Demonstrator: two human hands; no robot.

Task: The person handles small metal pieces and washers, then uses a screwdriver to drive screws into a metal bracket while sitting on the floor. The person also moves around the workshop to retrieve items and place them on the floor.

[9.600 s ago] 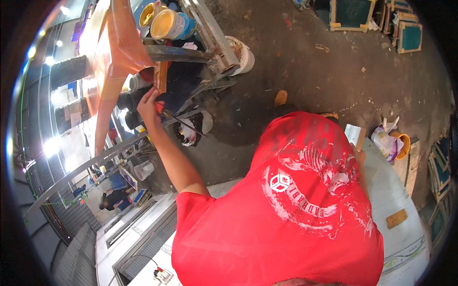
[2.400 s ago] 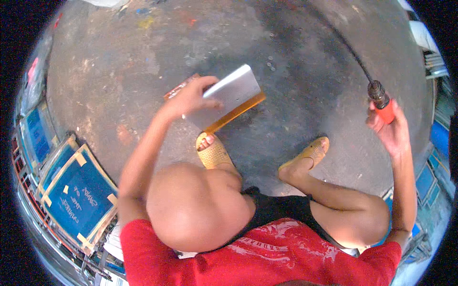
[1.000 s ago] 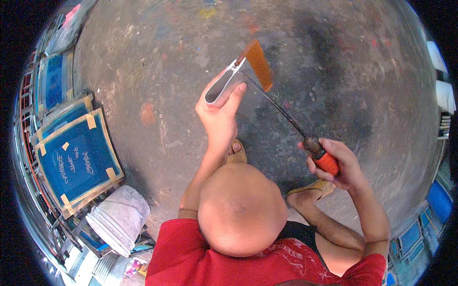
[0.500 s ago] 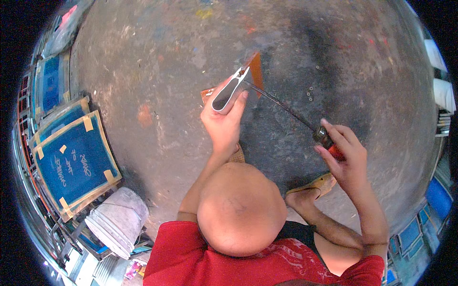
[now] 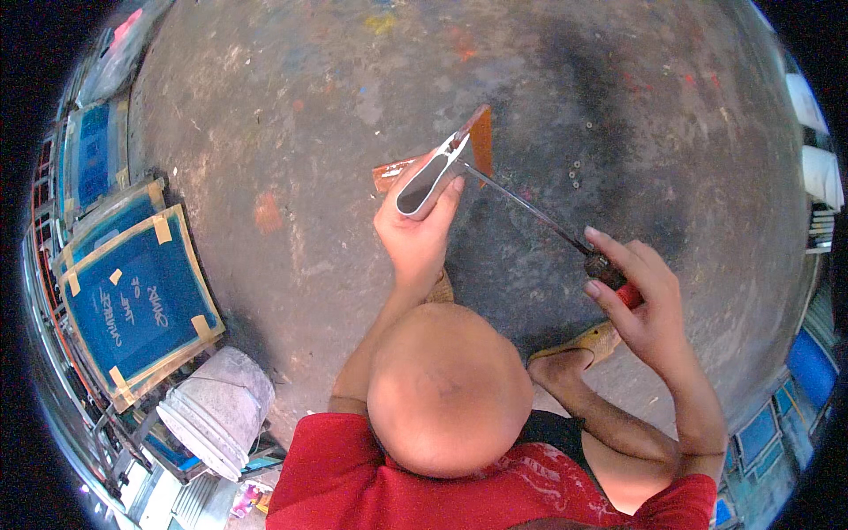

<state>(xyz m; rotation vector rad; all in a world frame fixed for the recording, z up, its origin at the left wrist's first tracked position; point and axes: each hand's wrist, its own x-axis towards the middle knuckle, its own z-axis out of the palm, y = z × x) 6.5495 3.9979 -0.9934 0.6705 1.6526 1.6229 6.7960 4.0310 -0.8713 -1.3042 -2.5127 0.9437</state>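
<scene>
Around our grips, the stained grey concrete floor (image 5: 291, 132) lies open ahead and on both sides; blue mesh printing frames with taped corners (image 5: 132, 300) and a white plastic bucket (image 5: 216, 411) sit well behind-left. Our left hand (image 5: 415, 234) clasps a squeegee with a grey metal handle and orange blade (image 5: 446, 163). Our right hand (image 5: 645, 305) grips a red-handled long-shaft screwdriver (image 5: 539, 216), tip at the handle. We judge the fastening work underway, unfinished.
</scene>
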